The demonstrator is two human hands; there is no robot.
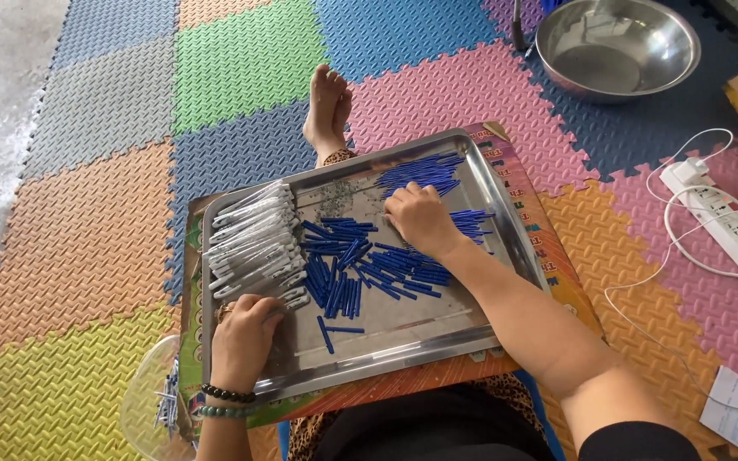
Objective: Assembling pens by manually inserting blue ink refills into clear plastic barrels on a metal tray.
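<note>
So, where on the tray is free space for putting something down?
Bare metal lies along the near edge of the tray, below the blue pieces and right of the left hand. The middle is crowded; white pieces fill the left.

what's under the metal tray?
The metal tray sits on a printed cardboard sheet, whose edges show on all sides. Below that, leopard-print fabric on the lap peeks out. The tray hides the rest of the cardboard.

Blue pen refills (369, 260) scattered flat across tray middle; white pen barrels (249, 239) stacked in rows at left.
</note>
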